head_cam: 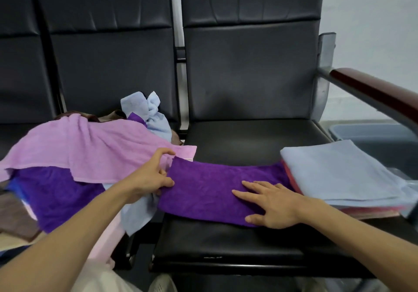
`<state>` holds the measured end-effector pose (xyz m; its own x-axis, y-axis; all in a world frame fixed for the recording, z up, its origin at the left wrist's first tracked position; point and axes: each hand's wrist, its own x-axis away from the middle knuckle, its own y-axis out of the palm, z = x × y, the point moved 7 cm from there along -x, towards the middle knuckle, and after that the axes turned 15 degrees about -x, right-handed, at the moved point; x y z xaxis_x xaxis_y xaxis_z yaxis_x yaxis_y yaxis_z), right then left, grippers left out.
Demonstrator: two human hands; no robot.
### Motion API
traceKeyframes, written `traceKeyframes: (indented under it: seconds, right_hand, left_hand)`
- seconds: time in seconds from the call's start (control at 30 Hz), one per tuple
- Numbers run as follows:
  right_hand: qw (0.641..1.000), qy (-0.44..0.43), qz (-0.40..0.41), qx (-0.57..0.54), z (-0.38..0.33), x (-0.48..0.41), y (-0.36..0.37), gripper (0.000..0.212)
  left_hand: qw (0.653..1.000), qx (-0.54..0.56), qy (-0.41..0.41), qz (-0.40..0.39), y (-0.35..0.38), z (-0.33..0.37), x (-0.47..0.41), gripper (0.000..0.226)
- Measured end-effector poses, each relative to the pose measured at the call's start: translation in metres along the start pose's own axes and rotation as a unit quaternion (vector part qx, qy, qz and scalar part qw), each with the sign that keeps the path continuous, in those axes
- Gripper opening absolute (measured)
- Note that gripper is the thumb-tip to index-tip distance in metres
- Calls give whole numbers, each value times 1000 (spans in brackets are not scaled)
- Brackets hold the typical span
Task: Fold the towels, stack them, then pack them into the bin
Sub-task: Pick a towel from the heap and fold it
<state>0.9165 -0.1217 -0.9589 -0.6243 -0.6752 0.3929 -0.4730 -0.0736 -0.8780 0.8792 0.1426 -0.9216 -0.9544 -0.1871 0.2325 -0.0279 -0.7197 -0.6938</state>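
Left of the grip, a heap of unfolded towels covers the neighbouring seat, with a lilac towel (pixel 90 147) spread on top and purple, pale blue and brown cloth showing beneath and behind it. The left hand (pixel 149 176) pinches the left short edge of the purple towel (pixel 210 190), thumb on top and fingers curled round the cloth.

From that pinch the folded towel runs rightward as a long band across the black chair seat (pixel 226 246), its long axis side to side and its short ends pointing left and right. The right hand (pixel 271 203) lies flat on its right half, fingers straight and spread, palm down.

The band's far end meets a stack of folded towels (pixel 339 174), pale blue on top. Beyond the stack stands a grey bin (pixel 373 138).
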Motion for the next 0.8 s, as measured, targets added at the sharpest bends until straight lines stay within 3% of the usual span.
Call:
traceKeyframes:
  seconds: [0.17, 0.3, 0.43, 0.57, 0.8]
  right_hand:
    - [1000, -11, -9, -7, -7, 1, -4, 70]
    - [1000, -10, -11, -15, -9, 2, -6, 70]
    - [1000, -12, -11, -26, -8, 3, -7, 71]
    - [999, -18, -13, -26, -10, 6, -9, 73]
    - [999, -24, -14, -16, -15, 8, -10, 74]
  left_hand:
    - [994, 65, -2, -84, 5, -8, 12, 39]
    - [994, 67, -41, -80, 9, -19, 14, 27]
    - [995, 41, -43, -86, 18, -20, 13, 34]
    - [989, 97, -60, -90, 23, -22, 11, 46]
    - [995, 39, -60, -69, 22, -22, 11, 39]
